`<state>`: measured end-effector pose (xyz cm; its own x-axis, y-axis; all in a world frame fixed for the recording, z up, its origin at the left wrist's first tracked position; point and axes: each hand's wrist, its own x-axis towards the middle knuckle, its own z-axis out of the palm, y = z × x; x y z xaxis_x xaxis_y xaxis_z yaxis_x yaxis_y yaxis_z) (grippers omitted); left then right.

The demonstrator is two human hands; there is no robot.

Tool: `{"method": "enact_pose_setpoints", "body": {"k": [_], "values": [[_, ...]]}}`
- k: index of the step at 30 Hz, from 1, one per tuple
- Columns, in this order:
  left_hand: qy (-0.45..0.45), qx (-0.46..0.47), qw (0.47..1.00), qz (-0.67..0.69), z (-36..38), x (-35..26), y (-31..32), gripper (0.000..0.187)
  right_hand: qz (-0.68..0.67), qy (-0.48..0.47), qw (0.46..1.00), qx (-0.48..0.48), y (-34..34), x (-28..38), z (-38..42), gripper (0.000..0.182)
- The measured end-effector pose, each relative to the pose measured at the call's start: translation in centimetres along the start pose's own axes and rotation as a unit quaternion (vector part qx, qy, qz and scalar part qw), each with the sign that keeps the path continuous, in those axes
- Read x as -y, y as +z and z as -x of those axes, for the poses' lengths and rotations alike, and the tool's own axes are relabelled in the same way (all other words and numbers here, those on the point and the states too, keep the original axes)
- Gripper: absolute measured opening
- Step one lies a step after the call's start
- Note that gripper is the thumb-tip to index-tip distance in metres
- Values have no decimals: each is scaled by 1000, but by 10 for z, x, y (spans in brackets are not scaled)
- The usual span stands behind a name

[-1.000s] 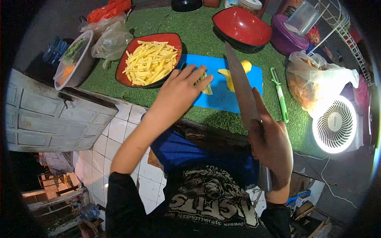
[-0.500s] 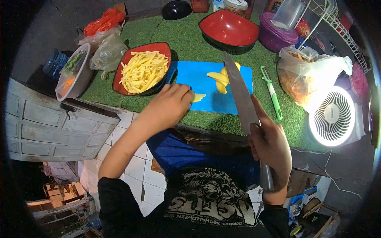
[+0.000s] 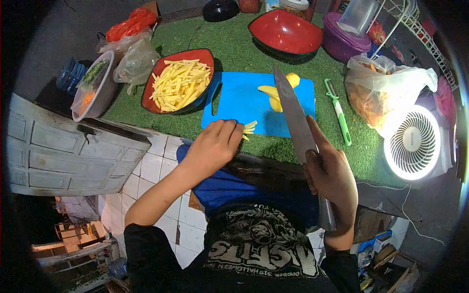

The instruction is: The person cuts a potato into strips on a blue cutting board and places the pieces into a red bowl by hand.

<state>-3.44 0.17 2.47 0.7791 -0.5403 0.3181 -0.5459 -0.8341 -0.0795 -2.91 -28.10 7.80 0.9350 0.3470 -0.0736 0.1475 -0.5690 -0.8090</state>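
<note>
My left hand [image 3: 218, 142] is curled over the front edge of the blue cutting board [image 3: 234, 100], closed round some cut potato sticks [image 3: 250, 128] whose ends poke out to the right. My right hand [image 3: 331, 173] grips a large kitchen knife [image 3: 294, 115] by its metal handle, the blade slanting up and left over the board. Partly behind the blade lie pale yellow potato slices [image 3: 275, 103]. To the left of the board, a red and black bowl [image 3: 207, 54] holds a heap of potato sticks [image 3: 180, 84].
A green-handled peeler [image 3: 340, 115] lies right of the board. Beyond it are a plastic bag of peelings [image 3: 364, 95] and a lit white fan [image 3: 412, 141]. Another red bowl [image 3: 286, 31] and a purple container [image 3: 344, 44] stand behind; a tub of vegetables [image 3: 105, 88] is far left.
My left hand has moved slightly down and right, towards the board's front edge, and several potato sticks now show at its fingers. The knife stays raised in nearly the same pose.
</note>
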Motion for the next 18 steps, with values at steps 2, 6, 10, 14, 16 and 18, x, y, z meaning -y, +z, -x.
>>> {"method": "enact_pose_setpoints", "body": {"k": [2,6,10,14,16,18], "values": [[-6,13,1000,14,-1,0,-1,40,-36,56,998,17,-6,12,1,70],[-47,11,997,58,-6,3,-2,40,-21,33,999,15,-3,-2,2,71],[-132,-13,961,244,-19,23,-6,24,-10,-1,1000,4,-3,-4,0,70],[-244,20,891,382,-28,40,-16,20,-33,56,998,27,-5,0,-1,70],[-280,13,855,437,-33,45,-31,19,-22,32,999,24,-4,-3,-1,69],[-340,6,810,478,-38,54,-53,19,-35,67,997,27,-4,0,-2,70]]}}
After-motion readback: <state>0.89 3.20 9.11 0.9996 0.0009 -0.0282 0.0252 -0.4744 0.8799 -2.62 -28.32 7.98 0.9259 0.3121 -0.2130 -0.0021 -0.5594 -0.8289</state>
